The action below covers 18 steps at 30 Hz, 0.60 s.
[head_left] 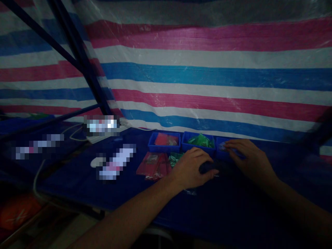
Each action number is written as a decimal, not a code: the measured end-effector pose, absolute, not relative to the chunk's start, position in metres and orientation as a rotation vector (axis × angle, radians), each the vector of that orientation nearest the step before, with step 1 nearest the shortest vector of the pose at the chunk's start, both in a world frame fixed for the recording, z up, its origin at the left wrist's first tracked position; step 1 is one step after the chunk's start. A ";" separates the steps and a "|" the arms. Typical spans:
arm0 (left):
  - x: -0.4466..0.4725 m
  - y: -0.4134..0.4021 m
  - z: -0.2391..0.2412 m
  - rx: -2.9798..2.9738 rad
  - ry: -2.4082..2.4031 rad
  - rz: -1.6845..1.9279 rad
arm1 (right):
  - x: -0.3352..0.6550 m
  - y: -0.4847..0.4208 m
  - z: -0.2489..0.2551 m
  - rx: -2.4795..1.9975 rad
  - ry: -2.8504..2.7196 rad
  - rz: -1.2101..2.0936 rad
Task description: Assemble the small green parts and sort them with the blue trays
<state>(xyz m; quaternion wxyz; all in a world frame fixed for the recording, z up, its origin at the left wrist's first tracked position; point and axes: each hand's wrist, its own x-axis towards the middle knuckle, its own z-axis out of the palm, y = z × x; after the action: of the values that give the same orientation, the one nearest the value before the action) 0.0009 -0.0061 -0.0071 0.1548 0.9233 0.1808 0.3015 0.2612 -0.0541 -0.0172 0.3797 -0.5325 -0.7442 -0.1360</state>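
Observation:
My left hand (193, 169) is over the table, palm down, fingers curled and the thumb spread away from them. Nothing shows in the gap between thumb and fingers; a small dark item with white marks lies by the thumb tip. Under the wrist, a clear plastic piece (190, 191) is partly hidden. My right hand (251, 159) reaches over the right-hand blue bin (234, 152), fingertips and thumb close together beside something pale and clear. Left of my left hand lie red packets (154, 164) and a green packet (175, 158), partly covered by that hand.
Two more blue bins stand along the back, one with red packets (166, 139), one with green packets (201, 140). Further left are a white round object (98, 162), blurred-out items and a white cable (38, 176). A striped tarp (207, 76) hangs behind; a dark metal frame (77, 58) rises left.

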 end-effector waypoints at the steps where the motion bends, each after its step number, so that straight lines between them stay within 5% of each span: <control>1: 0.001 -0.006 -0.008 2.678 0.486 0.784 | 0.262 -0.052 -0.020 -1.380 -1.932 -0.332; 7: 0.000 -0.002 -0.014 2.788 0.404 0.533 | 0.255 -0.051 -0.028 -1.417 -1.924 -0.290; 18: 0.001 -0.002 -0.015 2.694 0.547 0.732 | 0.241 -0.068 -0.015 -1.369 -1.851 -0.171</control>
<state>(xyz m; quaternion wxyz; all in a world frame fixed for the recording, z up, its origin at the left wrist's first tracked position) 0.0008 -0.0019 -0.0146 0.1478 0.9366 0.1900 0.2546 0.2408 -0.0676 -0.0153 0.4047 -0.5422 -0.7332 -0.0677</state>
